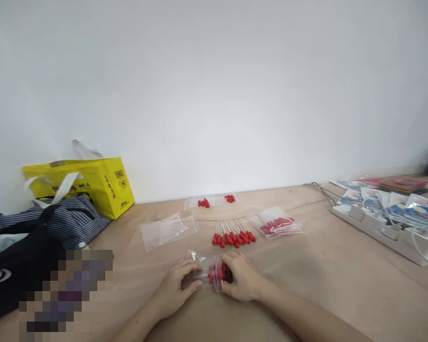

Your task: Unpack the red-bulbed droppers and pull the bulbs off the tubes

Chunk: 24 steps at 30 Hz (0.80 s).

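Note:
Low in the middle of the head view, a clear zip-lock bag (207, 260) lies between my hands, with red-tipped white sticks (217, 274) inside it. My left hand (176, 285) grips the bag's left part between thumb and fingers. Around its right end, by the red tips, my right hand (243, 278) is closed. Just beyond the hands, a fanned row of loose red-tipped sticks (235, 237) lies on the table. Flat zip-lock bags (167, 231) lie to the left of that row, and a stack of filled bags (280, 223) to its right.
More red-tipped sticks in bags (214, 201) lie near the wall. On the left stand a yellow tote bag (117, 190) and a striped bag (71, 218). A white power strip (378, 232) with plugs and colourful printed packets (421, 209) sit on the right.

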Motion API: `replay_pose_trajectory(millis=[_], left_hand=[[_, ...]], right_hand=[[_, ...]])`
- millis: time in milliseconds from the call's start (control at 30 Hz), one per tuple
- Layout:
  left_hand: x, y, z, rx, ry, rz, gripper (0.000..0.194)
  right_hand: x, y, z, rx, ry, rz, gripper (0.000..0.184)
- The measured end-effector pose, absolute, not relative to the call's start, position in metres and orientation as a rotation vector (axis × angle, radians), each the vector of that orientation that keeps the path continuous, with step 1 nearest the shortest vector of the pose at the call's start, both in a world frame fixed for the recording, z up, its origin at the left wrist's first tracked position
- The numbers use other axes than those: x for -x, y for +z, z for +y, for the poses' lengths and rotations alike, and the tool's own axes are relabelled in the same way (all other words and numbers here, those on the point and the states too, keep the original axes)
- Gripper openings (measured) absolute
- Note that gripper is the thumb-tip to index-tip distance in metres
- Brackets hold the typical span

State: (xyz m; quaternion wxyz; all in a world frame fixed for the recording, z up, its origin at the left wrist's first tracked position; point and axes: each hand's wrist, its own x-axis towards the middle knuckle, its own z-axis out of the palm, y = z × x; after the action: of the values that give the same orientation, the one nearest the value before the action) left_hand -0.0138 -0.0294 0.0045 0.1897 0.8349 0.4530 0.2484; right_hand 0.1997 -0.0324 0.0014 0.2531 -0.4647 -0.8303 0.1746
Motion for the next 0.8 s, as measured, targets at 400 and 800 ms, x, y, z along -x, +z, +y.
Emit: replay_pose_trajectory(millis=[400, 800], left_hand=[[0.012, 0.011, -0.031, -2.341, 0.646, 1.274, 0.025], [0.011, 0.012, -0.03, -2.313, 0.67, 1.248, 0.022]], right_hand=[[-0.212, -0.001, -0.026, 1.054, 0.815, -2.113, 0.015], [-0.208, -0.001, -0.034, 0.855, 0.665, -2.25, 0.019]])
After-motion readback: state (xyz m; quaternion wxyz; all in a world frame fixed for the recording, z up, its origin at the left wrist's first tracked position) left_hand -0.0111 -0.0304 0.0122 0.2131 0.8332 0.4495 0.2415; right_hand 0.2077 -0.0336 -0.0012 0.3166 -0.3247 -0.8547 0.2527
